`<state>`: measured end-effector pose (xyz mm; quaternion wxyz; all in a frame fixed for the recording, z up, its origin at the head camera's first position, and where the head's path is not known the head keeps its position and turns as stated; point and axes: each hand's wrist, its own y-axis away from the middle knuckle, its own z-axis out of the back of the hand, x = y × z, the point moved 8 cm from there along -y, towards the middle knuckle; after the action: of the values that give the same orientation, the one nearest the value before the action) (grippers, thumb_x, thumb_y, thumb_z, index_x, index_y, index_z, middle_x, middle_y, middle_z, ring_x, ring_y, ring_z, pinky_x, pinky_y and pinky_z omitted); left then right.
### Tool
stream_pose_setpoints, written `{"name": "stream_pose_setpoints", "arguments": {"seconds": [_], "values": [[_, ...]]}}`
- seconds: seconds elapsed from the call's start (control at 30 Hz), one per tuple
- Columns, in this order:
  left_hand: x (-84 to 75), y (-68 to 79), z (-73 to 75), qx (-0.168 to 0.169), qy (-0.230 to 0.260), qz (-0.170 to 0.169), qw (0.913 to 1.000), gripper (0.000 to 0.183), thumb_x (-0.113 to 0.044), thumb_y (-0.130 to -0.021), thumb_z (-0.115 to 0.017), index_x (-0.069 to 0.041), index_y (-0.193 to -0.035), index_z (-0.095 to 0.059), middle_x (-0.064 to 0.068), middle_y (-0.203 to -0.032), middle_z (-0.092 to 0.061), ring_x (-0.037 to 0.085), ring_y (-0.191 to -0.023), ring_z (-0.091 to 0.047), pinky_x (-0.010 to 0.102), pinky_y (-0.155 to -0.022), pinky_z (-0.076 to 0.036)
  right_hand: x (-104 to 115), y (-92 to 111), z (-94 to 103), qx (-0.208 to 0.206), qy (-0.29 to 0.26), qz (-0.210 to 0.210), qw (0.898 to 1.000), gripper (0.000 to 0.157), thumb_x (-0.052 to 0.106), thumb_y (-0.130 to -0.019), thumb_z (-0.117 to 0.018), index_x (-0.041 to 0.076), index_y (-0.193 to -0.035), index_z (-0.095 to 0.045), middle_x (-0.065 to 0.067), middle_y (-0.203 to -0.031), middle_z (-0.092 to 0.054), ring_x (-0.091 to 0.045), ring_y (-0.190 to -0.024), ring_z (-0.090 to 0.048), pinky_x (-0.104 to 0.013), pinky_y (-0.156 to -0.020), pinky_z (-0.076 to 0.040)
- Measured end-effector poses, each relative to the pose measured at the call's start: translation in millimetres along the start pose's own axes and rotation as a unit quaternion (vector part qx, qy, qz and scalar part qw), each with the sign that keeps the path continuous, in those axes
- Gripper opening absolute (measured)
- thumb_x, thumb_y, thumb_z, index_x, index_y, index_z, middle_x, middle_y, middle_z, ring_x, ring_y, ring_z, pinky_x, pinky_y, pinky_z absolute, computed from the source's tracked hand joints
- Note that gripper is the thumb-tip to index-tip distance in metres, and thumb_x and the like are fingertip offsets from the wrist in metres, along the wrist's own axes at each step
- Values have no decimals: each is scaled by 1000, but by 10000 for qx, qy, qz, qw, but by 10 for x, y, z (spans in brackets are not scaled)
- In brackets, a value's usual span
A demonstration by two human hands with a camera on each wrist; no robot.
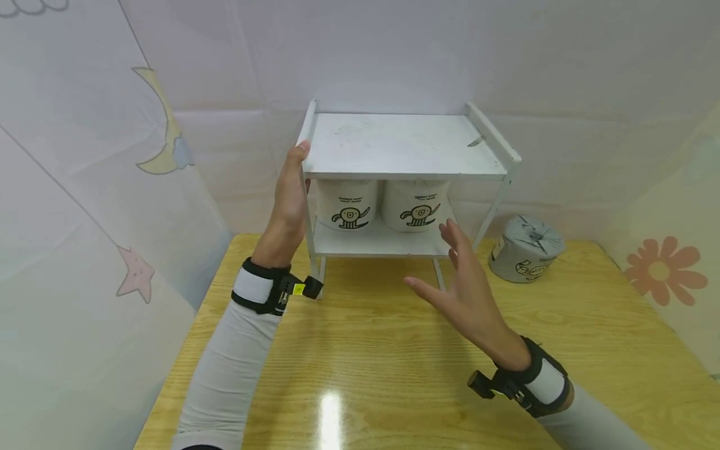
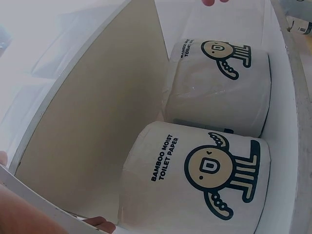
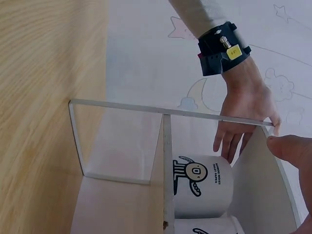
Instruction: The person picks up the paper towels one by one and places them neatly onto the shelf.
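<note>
gripping shelf [image 1: 394, 144]: left fingers [image 3: 226, 144]; right fingers [image 1: 460, 239] splayed, empty; "bamboo moist toilet paper" rolls [image 2: 195, 183]

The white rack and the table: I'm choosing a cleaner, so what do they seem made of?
White rack: perhaps painted wood or metal, low-sheen; the even white coating, marked on top, leaves the core unclear.

Table: wood or wood-look laminate, glossy, going by its yellow-brown grain and bright reflection.

Left arm [image 1: 225, 375] extended up from lower left; left hand [image 1: 289, 197] near centre, gripping, thumb uppermost. Right arm [image 1: 590, 431] at lower right; right hand [image 1: 472, 300] right of centre, fingers extended, thumb spread.
</note>
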<state>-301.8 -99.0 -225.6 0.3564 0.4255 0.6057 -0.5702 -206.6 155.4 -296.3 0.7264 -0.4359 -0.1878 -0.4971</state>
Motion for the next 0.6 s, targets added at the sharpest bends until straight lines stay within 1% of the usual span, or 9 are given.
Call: {"name": "stream_pose_setpoints", "arguments": {"seconds": [0.17,0.27,0.47,0.6], "values": [[-2,20,11,-20,-5,5,10000,62,-50,-100,-28,-18,-153,-26,4,-150,-31,16,-138,-26,45,-112,-15,-23,109,28,48,14,-49,10000,108,35,-75,-82,18,-158,-16,-9,-157,-32,-26,-143,-31,-50,-112,-30],[-1,11,0,11,-4,25,10000,63,-48,-100,-27,-17,-155,-24,6,-152,-29,17,-139,-24,45,-112,-14,-55,174,73,25,-19,-63,10000,107,32,-75,-82,20,-158,-16,-8,-157,-33,-25,-143,-31,-50,-112,-29],[5,-18,-17,70,35,33,10000,64,-45,-100,-25,-12,-155,-23,9,-152,-29,19,-138,-26,51,-113,-14,-98,304,215,-124,-43,19,9999,104,23,-74,-83,24,-157,-20,-3,-155,-36,-20,-142,-33,-45,-113,-29],[-9,-5,-13,79,76,6,9999,63,-47,-100,-26,-15,-154,-25,7,-150,-32,19,-137,-28,53,-112,-15,-114,385,270,-94,-40,19,9999,102,20,-75,-83,28,-156,-22,-1,-154,-37,-18,-141,-33,-44,-112,-29]]}}
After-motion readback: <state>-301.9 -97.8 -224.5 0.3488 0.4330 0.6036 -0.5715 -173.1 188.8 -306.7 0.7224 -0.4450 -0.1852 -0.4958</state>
